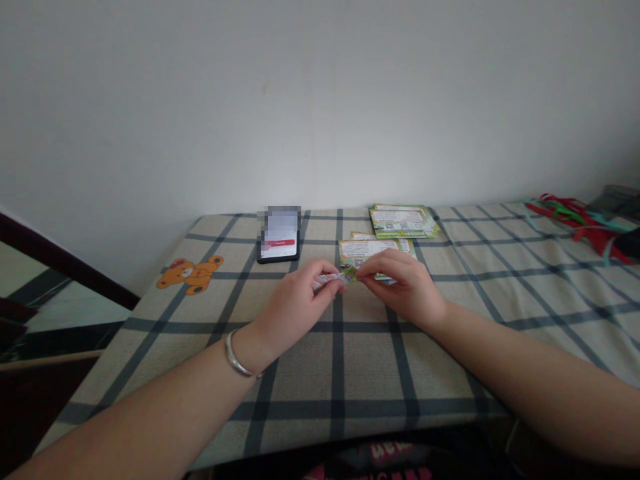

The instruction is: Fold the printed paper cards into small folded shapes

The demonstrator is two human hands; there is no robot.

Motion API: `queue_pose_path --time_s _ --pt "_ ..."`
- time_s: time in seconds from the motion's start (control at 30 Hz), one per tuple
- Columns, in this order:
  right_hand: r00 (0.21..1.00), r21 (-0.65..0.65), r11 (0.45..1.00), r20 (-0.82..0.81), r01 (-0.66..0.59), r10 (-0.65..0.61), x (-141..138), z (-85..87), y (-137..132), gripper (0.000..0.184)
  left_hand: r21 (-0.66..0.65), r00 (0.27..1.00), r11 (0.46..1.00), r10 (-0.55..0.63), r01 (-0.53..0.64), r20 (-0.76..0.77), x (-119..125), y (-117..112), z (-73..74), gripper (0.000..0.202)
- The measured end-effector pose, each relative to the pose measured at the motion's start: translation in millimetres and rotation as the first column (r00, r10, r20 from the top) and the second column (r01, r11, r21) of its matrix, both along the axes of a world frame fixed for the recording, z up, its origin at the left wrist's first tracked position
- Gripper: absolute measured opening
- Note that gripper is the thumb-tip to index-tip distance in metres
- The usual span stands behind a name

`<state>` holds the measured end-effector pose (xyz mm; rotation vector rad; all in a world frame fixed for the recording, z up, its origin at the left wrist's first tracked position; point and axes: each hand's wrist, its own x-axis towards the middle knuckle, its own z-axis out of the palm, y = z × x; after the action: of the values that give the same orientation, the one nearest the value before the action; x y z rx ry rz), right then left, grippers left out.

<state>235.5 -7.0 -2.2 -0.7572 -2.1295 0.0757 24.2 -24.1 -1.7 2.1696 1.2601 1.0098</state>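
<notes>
My left hand (293, 303), with a silver bangle at the wrist, is closed on a small piece of printed paper (327, 280), pinched between thumb and fingers. From the other side my right hand (407, 287) pinches the greenish end of the same piece, thumb against fingertips. Both hands meet just above the checked tablecloth (300, 380). Behind the right hand lie a few printed green-and-white cards (356, 249), partly covered by it. Farther back is a stack of similar cards (399, 219), slightly fanned out.
A phone (280, 230) with its screen lit stands or lies near the wall, left of the cards. An orange bear picture (193, 275) is at the table's left side. Tangled red and green straps (583, 223) lie at the far right. A wall (320, 107) borders the table's back.
</notes>
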Motion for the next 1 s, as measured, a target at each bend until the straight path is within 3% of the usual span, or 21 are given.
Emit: queue_pose_path --time_s 0.13,0.43,0.63,0.87,1.0 --pt "0.999 0.066 0.997 0.046 0.027 -0.030 0.1 0.4 -2.5 0.009 0.005 0.999 1.000 0.018 -0.018 0.026 -0.4 -0.6 -1.1 0.011" --pt "0.999 0.061 0.997 0.035 0.039 -0.041 -1.2 -0.4 -4.7 0.012 -0.027 0.999 1.000 -0.007 0.008 0.038 0.1 -2.5 0.7 0.007" --pt "1.000 0.027 1.000 0.015 0.013 -0.014 -2.6 -1.6 -3.0 0.010 0.217 0.994 0.976 -0.003 0.027 -0.114 -2.0 -1.8 -1.0 0.004" --pt "1.000 -0.013 1.000 0.017 0.008 -0.008 -2.7 -1.0 -4.8 0.009 0.506 0.959 0.851 0.011 0.141 -0.284 -6.2 0.8 -3.5 0.007" --pt "1.000 -0.010 1.000 0.022 -0.006 0.007 -2.0 -2.3 -4.2 0.010 0.585 0.946 0.792 0.034 0.172 -0.324 -7.3 1.4 -2.6 0.008"
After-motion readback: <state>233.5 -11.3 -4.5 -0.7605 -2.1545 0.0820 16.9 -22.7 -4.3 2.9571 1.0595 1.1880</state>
